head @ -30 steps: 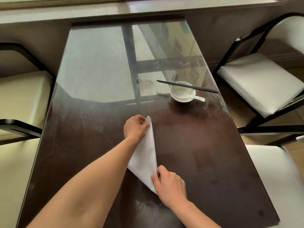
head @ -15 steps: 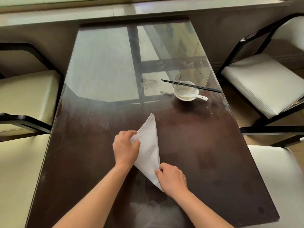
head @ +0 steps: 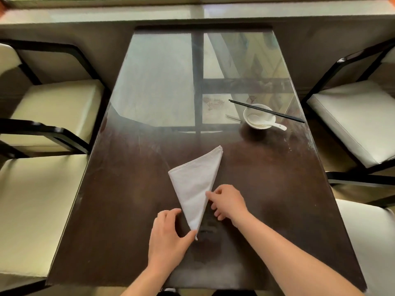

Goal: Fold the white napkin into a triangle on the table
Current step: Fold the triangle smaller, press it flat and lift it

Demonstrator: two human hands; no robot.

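The white napkin (head: 195,186) lies flat on the dark table (head: 277,189) as a long triangle. Its sharp tip points toward me and its short side lies away from me. My left hand (head: 168,236) rests palm down beside the near tip, index finger and thumb spread, with the thumb touching the tip. My right hand (head: 228,201) sits on the table at the napkin's right edge, fingertips touching the fold about halfway along. Neither hand lifts the cloth.
A white bowl (head: 259,116) with a white spoon (head: 275,124) in it stands at the far right of the table, black chopsticks (head: 267,111) laid across its rim. Cream-cushioned chairs with black frames stand on the left (head: 53,103) and right (head: 352,116). The table's far half reflects a window.
My left hand has slid from the napkin's far tip, along its left edge, to the near tip. My right hand has left the near corner for the right edge. The napkin now lies uncovered.
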